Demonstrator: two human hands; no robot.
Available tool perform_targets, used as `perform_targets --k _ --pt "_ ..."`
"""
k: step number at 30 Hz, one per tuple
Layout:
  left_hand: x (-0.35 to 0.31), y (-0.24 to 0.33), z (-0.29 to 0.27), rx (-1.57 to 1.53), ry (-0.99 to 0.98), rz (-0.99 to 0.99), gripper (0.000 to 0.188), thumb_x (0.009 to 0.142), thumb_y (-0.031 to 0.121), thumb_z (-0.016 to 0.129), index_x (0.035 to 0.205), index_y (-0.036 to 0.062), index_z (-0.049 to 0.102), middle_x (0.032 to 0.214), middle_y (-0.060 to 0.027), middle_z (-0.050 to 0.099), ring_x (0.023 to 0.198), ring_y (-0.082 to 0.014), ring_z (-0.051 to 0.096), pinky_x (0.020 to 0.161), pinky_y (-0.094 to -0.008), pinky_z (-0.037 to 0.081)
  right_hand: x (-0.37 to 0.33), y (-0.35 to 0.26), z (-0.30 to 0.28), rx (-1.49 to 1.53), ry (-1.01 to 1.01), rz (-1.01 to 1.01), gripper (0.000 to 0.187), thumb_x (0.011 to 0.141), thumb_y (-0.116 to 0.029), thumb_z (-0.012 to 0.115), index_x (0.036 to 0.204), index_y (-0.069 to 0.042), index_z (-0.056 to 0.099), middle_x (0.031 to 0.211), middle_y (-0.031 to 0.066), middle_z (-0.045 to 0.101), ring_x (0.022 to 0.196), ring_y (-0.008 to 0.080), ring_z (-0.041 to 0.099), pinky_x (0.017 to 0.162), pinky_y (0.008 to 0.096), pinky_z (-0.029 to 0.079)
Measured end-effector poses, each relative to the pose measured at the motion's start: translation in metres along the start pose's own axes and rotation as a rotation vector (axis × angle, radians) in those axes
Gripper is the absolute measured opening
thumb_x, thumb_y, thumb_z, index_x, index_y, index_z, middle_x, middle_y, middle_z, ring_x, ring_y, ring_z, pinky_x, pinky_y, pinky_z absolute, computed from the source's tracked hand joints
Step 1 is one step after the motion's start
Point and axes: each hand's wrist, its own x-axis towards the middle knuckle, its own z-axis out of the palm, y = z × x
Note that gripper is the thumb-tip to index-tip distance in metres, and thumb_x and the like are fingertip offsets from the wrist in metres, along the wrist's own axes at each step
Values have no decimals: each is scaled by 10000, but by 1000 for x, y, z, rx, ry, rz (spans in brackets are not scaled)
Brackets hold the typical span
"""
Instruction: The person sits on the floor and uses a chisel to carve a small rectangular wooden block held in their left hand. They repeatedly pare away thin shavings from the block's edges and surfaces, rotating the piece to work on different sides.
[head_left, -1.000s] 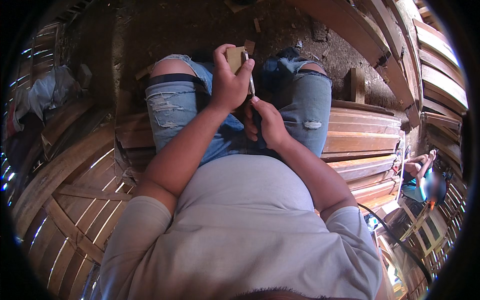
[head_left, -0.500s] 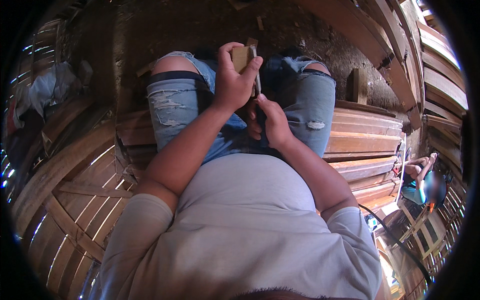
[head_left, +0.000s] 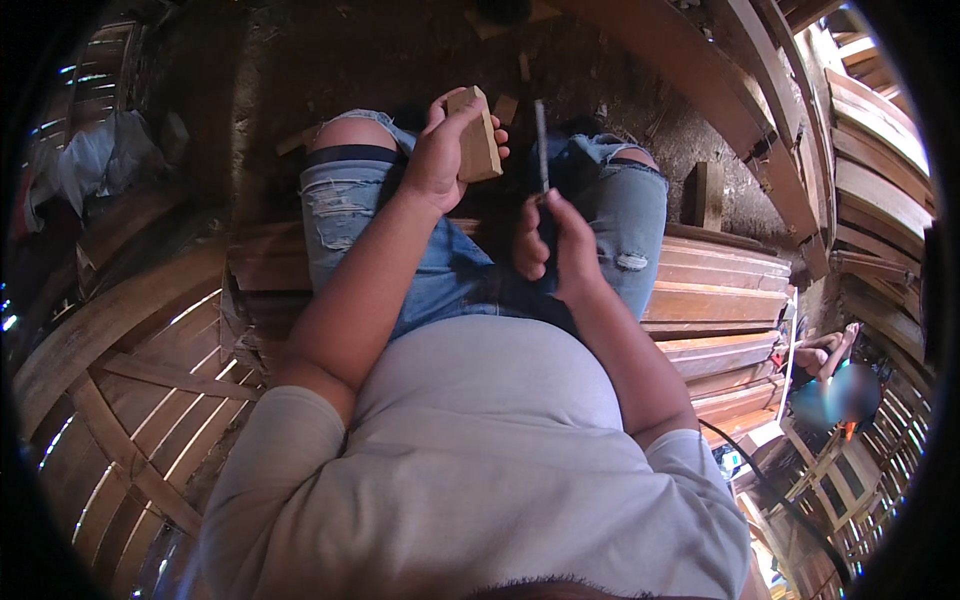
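My left hand (head_left: 436, 168) is closed around a pale wooden block (head_left: 482, 150), held tilted above my left knee. The thumb lies on the block's face and fingertips curl round its right edge. To the right, my right hand (head_left: 562, 240) grips a tool with a narrow metal blade (head_left: 542, 145), which looks like a chisel. Its blade points away from me, apart from the block. Most of the handle is hidden in my fist, so its exact kind is unclear.
Stacked reddish-brown boards (head_left: 715, 285) lie under and beside my legs. A large timber frame (head_left: 690, 70) slants across the upper right. Small wood offcuts (head_left: 506, 108) lie on the dark ground. Another person (head_left: 835, 390) sits far right, near a black cable (head_left: 790, 480).
My hands have parted: the blade has come off the block and moved right. The left hand has turned the block and shifted it slightly left.
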Motion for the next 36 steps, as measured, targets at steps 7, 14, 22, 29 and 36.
perform_targets --k 7,14,22,29,36 --pt "-2 -6 -1 88 -98 96 455 1013 204 667 1405 150 444 1076 -91 656 950 -196 694 807 -346 590 -5 7 8 -264 -52 19 450 1110 -434 414 895 -52 515 601 49 462 477 166 449 453 298 380" --pt "-8 -4 3 167 -177 175 584 962 136 736 1429 139 386 1107 -70 633 971 -181 682 832 -335 574 -9 8 17 -339 -37 1 459 1114 -461 379 882 -75 468 565 38 417 440 157 407 431 293 358" --pt "-6 -10 3 294 -171 308 658 939 82 762 1449 136 350 1142 -81 603 984 -171 665 864 -343 578 -17 7 18 -391 -20 -26 451 1121 -437 410 911 -51 512 612 56 473 483 164 454 467 294 387" --pt "-10 -8 8 267 -188 285 648 943 53 743 1441 125 334 1133 -89 595 988 -172 664 881 -386 618 -25 3 24 -451 46 -13 454 1124 -438 404 903 -53 502 602 58 476 479 163 458 456 298 385" --pt "-21 -11 14 458 -95 340 555 981 175 728 1404 112 374 1192 -104 570 1032 -187 641 896 -350 553 -27 4 26 -427 78 16 450 1124 -437 402 899 -58 491 600 62 477 476 169 456 452 300 382"
